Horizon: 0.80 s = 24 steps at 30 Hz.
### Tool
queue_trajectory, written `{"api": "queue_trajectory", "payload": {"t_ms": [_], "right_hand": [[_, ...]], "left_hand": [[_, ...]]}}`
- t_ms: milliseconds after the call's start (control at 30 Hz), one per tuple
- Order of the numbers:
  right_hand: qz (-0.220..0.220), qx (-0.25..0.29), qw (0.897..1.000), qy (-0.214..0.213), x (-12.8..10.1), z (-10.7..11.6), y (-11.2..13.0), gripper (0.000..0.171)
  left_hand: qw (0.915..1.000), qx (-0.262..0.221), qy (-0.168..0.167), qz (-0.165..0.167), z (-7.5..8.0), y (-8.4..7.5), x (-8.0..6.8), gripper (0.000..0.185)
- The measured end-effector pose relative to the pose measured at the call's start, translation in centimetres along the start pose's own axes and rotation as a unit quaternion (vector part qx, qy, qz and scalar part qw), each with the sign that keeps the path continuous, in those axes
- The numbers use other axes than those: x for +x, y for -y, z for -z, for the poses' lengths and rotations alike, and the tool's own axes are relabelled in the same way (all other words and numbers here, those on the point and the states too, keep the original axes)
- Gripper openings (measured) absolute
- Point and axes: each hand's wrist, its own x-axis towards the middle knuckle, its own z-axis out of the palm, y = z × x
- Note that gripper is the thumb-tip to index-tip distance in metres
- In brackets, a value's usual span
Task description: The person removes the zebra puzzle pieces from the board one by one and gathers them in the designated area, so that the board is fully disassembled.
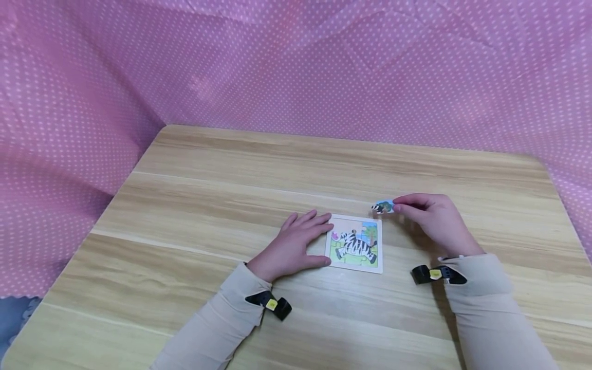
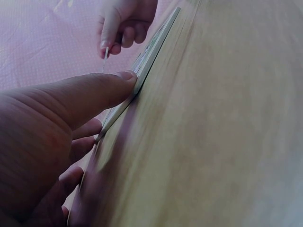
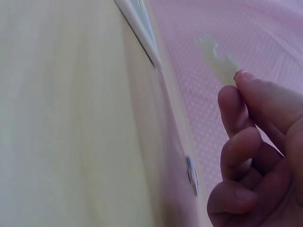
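A small square zebra puzzle board [image 1: 355, 243] lies on the wooden table [image 1: 231, 205]. My left hand [image 1: 296, 245] lies flat beside it, fingers straight, thumb [image 2: 102, 92] and fingertips touching the left edge of the puzzle board [image 2: 154, 47]. My right hand [image 1: 432, 216] is just beyond the board's far right corner and pinches a loose puzzle piece [image 1: 383, 206] a little above the table. The right wrist view shows the piece [image 3: 217, 59] held between thumb and forefinger, with the board's edge [image 3: 139, 26] beyond. In the left wrist view the right hand [image 2: 124, 21] holds the piece edge-on.
Pink dotted cloth [image 1: 296, 67] hangs behind and around the table. Black bands with yellow tags sit on both wrists [image 1: 273, 304] [image 1: 437, 274]. Bare wood stretches left and beyond the board.
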Motion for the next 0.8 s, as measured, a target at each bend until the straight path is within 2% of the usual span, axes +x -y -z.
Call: {"api": "queue_trajectory", "payload": {"t_ms": [267,467,800], "right_hand": [[-0.022,-0.013,0.999,-0.041,-0.1,1.8,-1.5,0.043],[-0.023,-0.021,0.998,-0.058,-0.3,3.3,-2.7,0.046],[-0.052,-0.019,0.995,-0.089,-0.6,5.0,-4.5,0.048]], "left_hand": [[1.0,-0.004,-0.005,-0.005,-0.1,0.0,0.0,0.076],[1.0,-0.001,-0.003,-0.001,0.0,-0.1,0.0,0.076],[1.0,0.002,0.002,0.005,0.0,0.0,0.1,0.076]]}}
